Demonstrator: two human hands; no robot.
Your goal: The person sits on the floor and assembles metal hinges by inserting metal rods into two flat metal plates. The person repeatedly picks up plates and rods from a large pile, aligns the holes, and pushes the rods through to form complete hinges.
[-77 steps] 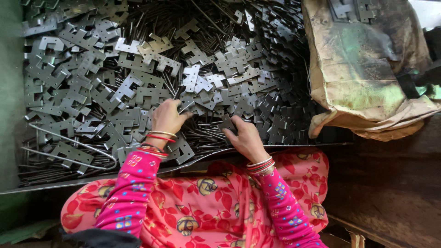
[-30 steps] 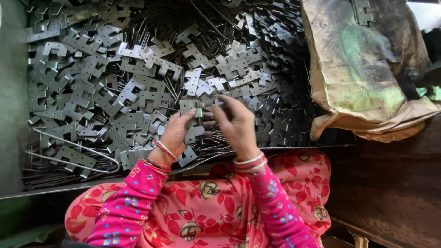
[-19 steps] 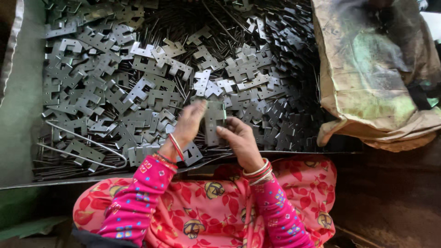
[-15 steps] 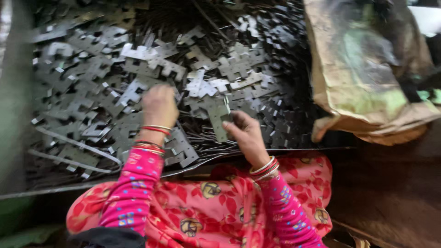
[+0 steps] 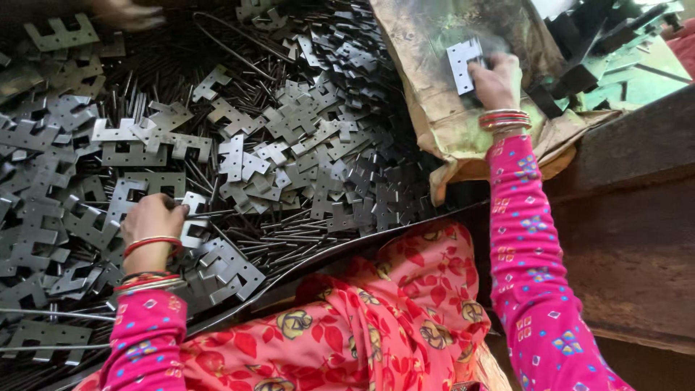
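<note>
1. I am holding my right hand (image 5: 498,78) up over the tan sack (image 5: 434,108), fingers clamped on a pale metal plate (image 5: 463,64).
2. I am resting my left hand (image 5: 150,221), fingers curled, on the heap of grey stamped plates (image 5: 289,152) and thin rods (image 5: 275,242); whether it grips one I cannot tell.
3. I am keeping both hands well apart.

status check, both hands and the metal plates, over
Left hand down on the heap of grey metal plates, fingers on one. Right hand holding a pale plate over the brown sack. Nothing blocking.
</note>
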